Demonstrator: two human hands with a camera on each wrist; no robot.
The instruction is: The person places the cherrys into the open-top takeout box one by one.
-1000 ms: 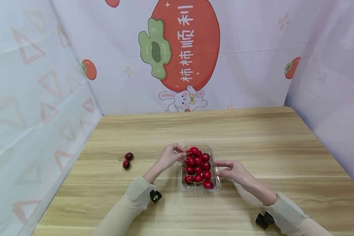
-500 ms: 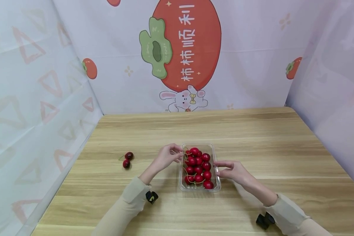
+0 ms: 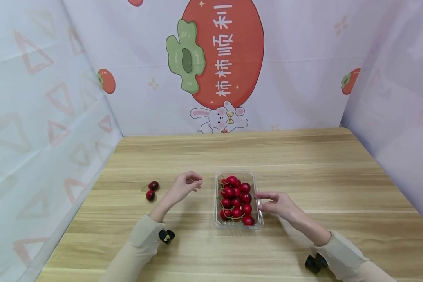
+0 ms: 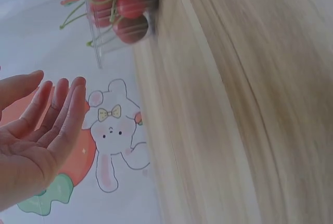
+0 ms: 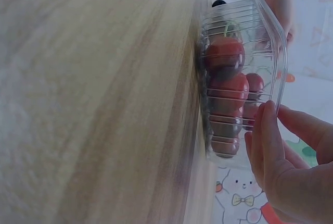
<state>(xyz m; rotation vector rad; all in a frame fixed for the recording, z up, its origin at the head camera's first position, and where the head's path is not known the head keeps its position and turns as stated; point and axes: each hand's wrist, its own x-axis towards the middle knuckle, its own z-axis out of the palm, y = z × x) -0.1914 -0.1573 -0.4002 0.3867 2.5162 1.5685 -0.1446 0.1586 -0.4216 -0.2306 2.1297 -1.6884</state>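
Note:
A clear plastic container (image 3: 216, 225) holds several red cherries (image 3: 236, 202) with green stems. At its right side, my right hand (image 3: 281, 204) touches the rim with its fingertips. The right wrist view shows these fingers (image 5: 268, 138) fairly straight against the outer wall. Left of the container and apart from it, my left hand (image 3: 184, 187) hangs over the table, fingers loosely bent and nothing between them. The left wrist view shows its bare palm (image 4: 26, 156). Two darker cherries (image 3: 151, 190), one with a thin stem showing, lie farther left.
Everything stands on a wood-grain table (image 3: 303, 164). A white backdrop (image 3: 296, 70) with a large red persimmon print (image 3: 229, 47) hangs behind it. White sheets (image 3: 49, 117) close off the left and right sides. Black wrist devices (image 3: 167, 236) sit on both sleeves.
My left hand has drawn back leftward from the cherries at the container's left side, with nothing in its fingers. The right hand and the container have stayed put.

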